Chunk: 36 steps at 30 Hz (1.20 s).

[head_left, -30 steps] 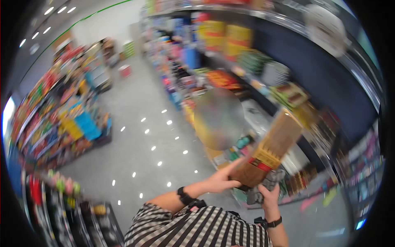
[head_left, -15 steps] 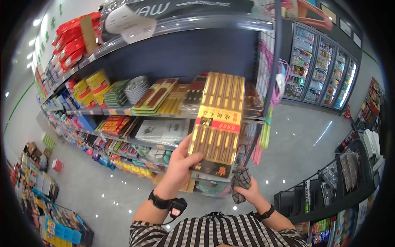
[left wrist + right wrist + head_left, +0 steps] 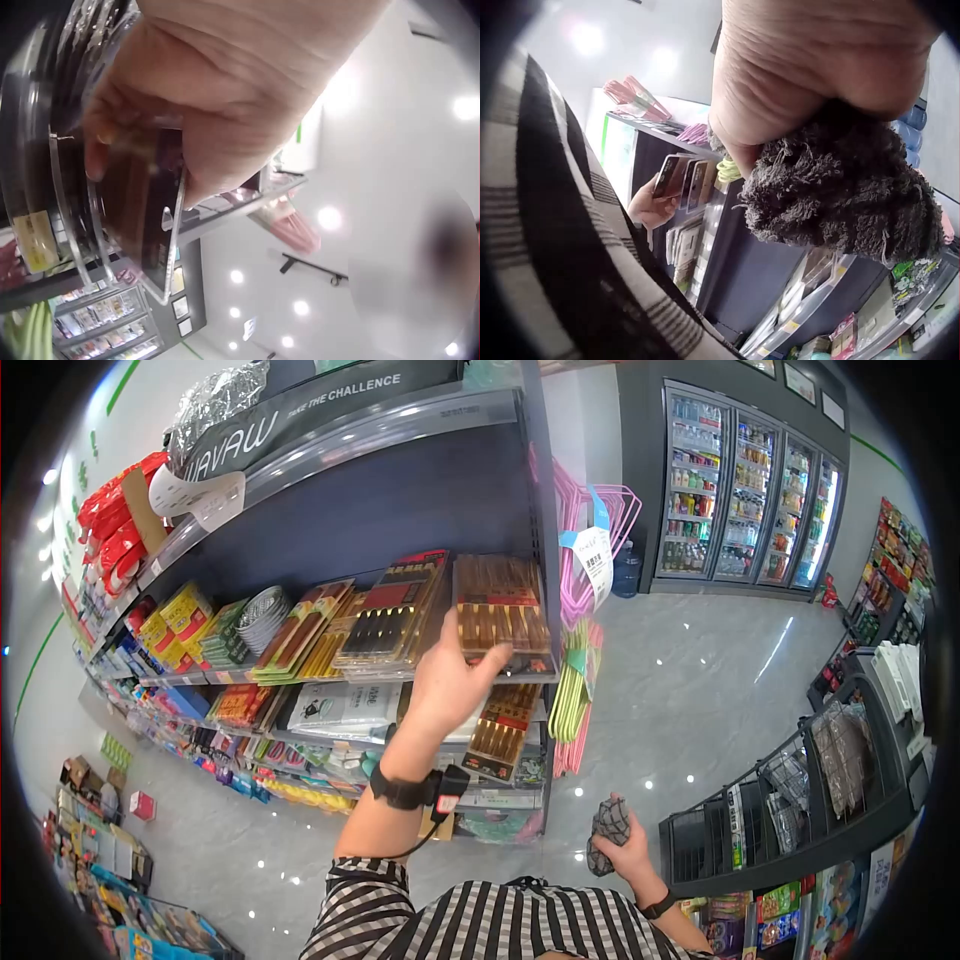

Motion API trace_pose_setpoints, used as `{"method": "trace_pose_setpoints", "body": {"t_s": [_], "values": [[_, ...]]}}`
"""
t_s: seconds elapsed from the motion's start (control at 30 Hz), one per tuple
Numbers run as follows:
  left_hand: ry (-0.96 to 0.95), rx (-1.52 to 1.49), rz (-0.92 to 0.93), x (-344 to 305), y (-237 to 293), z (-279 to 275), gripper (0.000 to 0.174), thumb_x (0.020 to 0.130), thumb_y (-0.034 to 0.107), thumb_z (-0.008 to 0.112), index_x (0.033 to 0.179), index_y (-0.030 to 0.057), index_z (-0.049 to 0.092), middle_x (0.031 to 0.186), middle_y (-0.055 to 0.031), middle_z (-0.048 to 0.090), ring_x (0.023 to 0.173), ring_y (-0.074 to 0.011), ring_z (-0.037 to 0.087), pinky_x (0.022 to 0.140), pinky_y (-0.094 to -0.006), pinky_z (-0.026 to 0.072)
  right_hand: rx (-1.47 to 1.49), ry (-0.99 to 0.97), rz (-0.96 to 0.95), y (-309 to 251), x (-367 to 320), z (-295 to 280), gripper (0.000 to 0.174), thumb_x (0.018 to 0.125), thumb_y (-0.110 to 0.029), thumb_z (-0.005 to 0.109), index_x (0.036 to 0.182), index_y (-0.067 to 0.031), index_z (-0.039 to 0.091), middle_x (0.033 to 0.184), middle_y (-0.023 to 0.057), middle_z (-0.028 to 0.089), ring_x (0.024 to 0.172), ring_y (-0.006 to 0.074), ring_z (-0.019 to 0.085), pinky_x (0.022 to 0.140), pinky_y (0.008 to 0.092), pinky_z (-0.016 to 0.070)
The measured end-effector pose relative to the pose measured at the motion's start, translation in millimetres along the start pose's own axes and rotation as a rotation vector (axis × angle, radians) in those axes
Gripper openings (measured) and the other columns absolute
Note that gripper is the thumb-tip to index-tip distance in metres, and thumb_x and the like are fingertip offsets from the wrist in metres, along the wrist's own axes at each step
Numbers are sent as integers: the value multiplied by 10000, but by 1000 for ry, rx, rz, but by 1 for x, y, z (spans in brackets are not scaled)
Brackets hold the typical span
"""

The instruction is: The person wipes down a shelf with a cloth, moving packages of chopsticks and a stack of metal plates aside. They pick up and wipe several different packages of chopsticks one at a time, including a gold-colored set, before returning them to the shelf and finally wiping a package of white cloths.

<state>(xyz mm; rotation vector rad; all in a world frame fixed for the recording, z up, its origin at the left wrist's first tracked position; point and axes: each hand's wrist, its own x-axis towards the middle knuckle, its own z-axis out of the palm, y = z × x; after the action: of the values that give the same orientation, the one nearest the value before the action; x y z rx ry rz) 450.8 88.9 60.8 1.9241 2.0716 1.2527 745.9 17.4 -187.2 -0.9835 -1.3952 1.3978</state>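
Note:
My left hand [image 3: 447, 678] grips a clear-fronted pack of brown chopsticks [image 3: 500, 622] at the right end of the middle shelf. In the left wrist view the thumb and fingers of the left hand [image 3: 217, 90] pinch the edges of the pack [image 3: 139, 202], close beside other packs. A grey, dark-lined cloth [image 3: 609, 834] is gripped in my right hand [image 3: 630, 852], low and away from the shelf. Seen from the right wrist, the cloth [image 3: 840, 195] is fluffy and bunched under the right hand [image 3: 817, 67].
More chopstick packs [image 3: 385, 615], stacked bowls [image 3: 263, 617] and yellow packs [image 3: 187, 622] stand along the shelf. Pink hangers [image 3: 578, 575] hang at its right end. A black rack [image 3: 790, 790] is at the right, with drink fridges [image 3: 745, 490] behind.
The chopstick pack has gone from in front of my body to the shelf, still in my left hand. My right hand, with the cloth, has shifted slightly right and down.

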Motion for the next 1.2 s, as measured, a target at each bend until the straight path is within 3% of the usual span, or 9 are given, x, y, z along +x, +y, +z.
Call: {"method": "trace_pose_setpoints", "body": {"t_s": [0.1,0.27,0.4,0.5,0.83,1.0,1.07,1.17,1.2], "values": [[40,60,49,-3,1,3,721,855,407,619,1365,-43,377,1118,-246,624,1052,-380,603,867,-402,476,-28,-9,17,-1,12,-8,728,727,-16,706,1387,-35,398,1065,47,603,954,118,572,880,284,465],[150,256,-41,16,-11,11,543,848,477,599,1128,12,620,1022,-177,607,958,-353,592,805,-421,473,-77,-65,0,-2,35,-13,734,724,-24,713,1387,-43,398,1076,64,618,965,119,585,870,284,474],[249,204,11,10,-25,22,545,781,384,697,1199,51,596,1159,-178,573,1050,-330,553,876,-402,454,-110,-133,5,-7,45,-13,739,718,-23,716,1385,-45,398,1075,76,624,966,132,597,872,289,477],[214,223,384,-9,-18,21,717,653,247,816,1302,149,527,1401,-196,371,1260,-412,364,1011,-489,360,-162,-147,-14,-2,48,-16,739,713,-38,724,1380,-42,404,1096,89,619,986,145,595,889,290,469],[197,269,409,-8,-26,41,666,679,168,785,1296,194,536,1384,-154,401,1137,-377,448,934,-443,430,-189,-137,30,13,42,-17,732,720,-66,720,1379,-29,405,1190,119,581,1060,168,581,923,297,449],[316,275,448,-24,-31,30,699,738,200,774,1347,71,456,1388,-207,380,1170,-347,446,927,-433,433,-238,-142,29,8,33,-9,722,718,-92,722,1369,-27,418,1166,155,600,1066,197,587,923,313,450],[314,-217,102,-30,-42,36,709,783,240,734,1352,-8,390,1300,-209,458,1105,-336,500,861,-392,460,-257,-145,47,8,29,-7,721,717,-101,724,1368,-30,420,1162,159,604,1069,203,590,923,316,451],[172,-265,-80,-36,-40,38,619,915,286,611,1381,-13,334,1246,-180,479,980,-223,561,793,-339,493,-305,-156,48,12,21,-3,719,715,-108,723,1364,-31,424,1160,166,608,1078,220,595,924,322,452],[191,-151,14,-36,-49,43,578,942,310,564,1354,-40,360,1138,-152,527,887,-196,588,725,-302,515,-314,-156,39,14,19,-2,717,714,-108,722,1363,-33,425,1160,168,609,1079,227,598,926,324,453]]}}
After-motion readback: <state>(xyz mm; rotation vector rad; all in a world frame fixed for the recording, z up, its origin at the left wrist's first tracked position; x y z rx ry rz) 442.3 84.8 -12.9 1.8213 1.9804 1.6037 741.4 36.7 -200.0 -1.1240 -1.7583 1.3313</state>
